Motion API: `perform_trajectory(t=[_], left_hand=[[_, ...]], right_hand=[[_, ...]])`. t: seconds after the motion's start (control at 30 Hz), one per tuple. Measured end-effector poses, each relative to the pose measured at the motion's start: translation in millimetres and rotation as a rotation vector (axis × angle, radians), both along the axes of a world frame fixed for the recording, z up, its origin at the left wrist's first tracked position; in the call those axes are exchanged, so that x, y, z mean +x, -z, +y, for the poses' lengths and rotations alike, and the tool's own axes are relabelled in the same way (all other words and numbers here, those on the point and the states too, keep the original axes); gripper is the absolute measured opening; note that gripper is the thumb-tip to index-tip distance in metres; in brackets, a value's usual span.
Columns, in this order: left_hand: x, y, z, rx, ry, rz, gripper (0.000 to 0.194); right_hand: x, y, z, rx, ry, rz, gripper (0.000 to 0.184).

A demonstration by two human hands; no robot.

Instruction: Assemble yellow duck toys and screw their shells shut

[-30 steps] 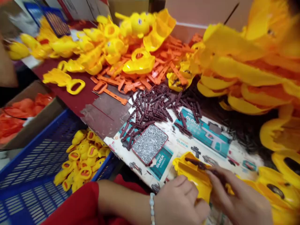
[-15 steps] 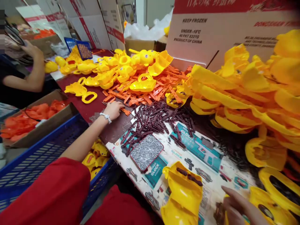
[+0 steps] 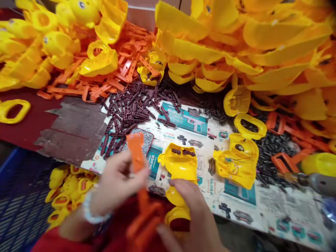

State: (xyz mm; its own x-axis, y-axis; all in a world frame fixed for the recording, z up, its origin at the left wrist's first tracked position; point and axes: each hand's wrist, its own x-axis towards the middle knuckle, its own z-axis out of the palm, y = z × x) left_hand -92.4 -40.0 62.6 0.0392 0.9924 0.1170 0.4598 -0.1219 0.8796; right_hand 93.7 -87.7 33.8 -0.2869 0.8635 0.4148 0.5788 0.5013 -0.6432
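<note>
My left hand [image 3: 115, 183] is closed on a long orange plastic strip [image 3: 138, 157], blurred by motion, held upright over the table's near edge. My right hand [image 3: 193, 210] grips the lower end of a yellow toy shell half [image 3: 181, 164] that lies open side up on the printed sheet, with two dark pegs [image 3: 183, 152] set in its top. A second yellow shell half [image 3: 240, 161] lies to the right of it. A pile of dark maroon pegs [image 3: 131, 108] sits just behind, beside a small tray of screws [image 3: 147, 138].
Heaps of yellow shells [image 3: 236, 42] and orange strips [image 3: 118, 73] fill the back of the table. A blue crate [image 3: 15, 196] holding small yellow pieces [image 3: 65, 189] stands at lower left. An electric screwdriver [image 3: 312, 182] lies at the right edge.
My left hand came back from the orange pile holding an orange strip. My right hand moved onto the yellow shell. The view swung down and right.
</note>
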Motion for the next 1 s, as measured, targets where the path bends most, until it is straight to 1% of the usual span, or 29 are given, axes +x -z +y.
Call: perform_trajectory(t=[0.03,0.07,0.1,0.13,0.2,0.27,0.3,0.37,0.4,0.47,0.53,0.63,0.7,0.8,0.83,0.87,0.97,1.0], left_hand=[[22.5,10.8,-5.9,-0.028,0.020,-0.107,0.024],[40.3,20.7,-10.7,-0.046,0.039,-0.164,0.027],[52.7,28.9,-13.7,-0.031,0.089,-0.236,0.031],[59.6,35.3,-14.6,-0.008,0.153,-0.278,0.034],[60.4,43.8,-9.5,0.120,0.218,-0.268,0.029],[53.2,49.4,1.8,0.254,0.211,-0.116,0.012],[49.9,52.0,8.0,0.292,0.207,-0.016,0.013],[48.1,57.5,18.1,0.287,0.261,0.161,0.029],[49.5,60.4,21.2,0.268,0.294,0.216,0.033],[55.0,66.3,23.5,0.245,0.322,0.277,0.033],[60.7,71.2,22.3,0.244,0.311,0.301,0.033],[65.0,75.5,19.1,0.255,0.282,0.301,0.036],[65.7,76.1,17.3,0.258,0.266,0.301,0.037],[65.9,74.3,14.4,0.261,0.267,0.320,0.036],[65.9,73.0,13.5,0.267,0.274,0.328,0.036],[65.8,71.5,12.8,0.274,0.283,0.334,0.035],[66.2,66.4,14.8,0.274,0.307,0.334,0.032],[67.1,65.0,17.1,0.259,0.310,0.329,0.030]], right_hand=[[-6.3,0.6,-4.9,0.046,0.027,-0.022,0.027],[-7.9,1.8,-9.0,0.061,0.072,-0.042,0.019],[-5.1,3.3,-12.8,0.045,0.109,-0.069,0.015],[1.3,4.8,-16.5,0.012,0.135,-0.100,0.016],[20.1,7.2,-23.4,-0.072,0.106,-0.174,0.023],[38.1,9.6,-29.5,-0.135,0.014,-0.222,0.029],[44.4,11.2,-31.9,-0.169,-0.015,-0.225,0.031],[50.1,15.3,-35.0,-0.208,-0.013,-0.226,0.034],[50.0,17.4,-35.7,-0.212,0.014,-0.220,0.035],[46.8,21.1,-35.7,-0.220,0.071,-0.232,0.037],[43.6,23.4,-34.6,-0.227,0.110,-0.271,0.038],[45.1,22.9,-32.4,-0.262,0.114,-0.300,0.038],[49.4,19.9,-30.8,-0.343,0.100,-0.213,0.037],[52.5,14.8,-28.7,-0.507,0.078,-0.058,0.034],[51.2,14.0,-28.1,-0.498,0.076,-0.069,0.033],[48.6,13.9,-27.6,-0.447,0.081,-0.130,0.033],[37.4,15.7,-26.3,-0.187,0.125,-0.435,0.033],[34.3,16.3,-25.9,-0.141,0.134,-0.510,0.033]])
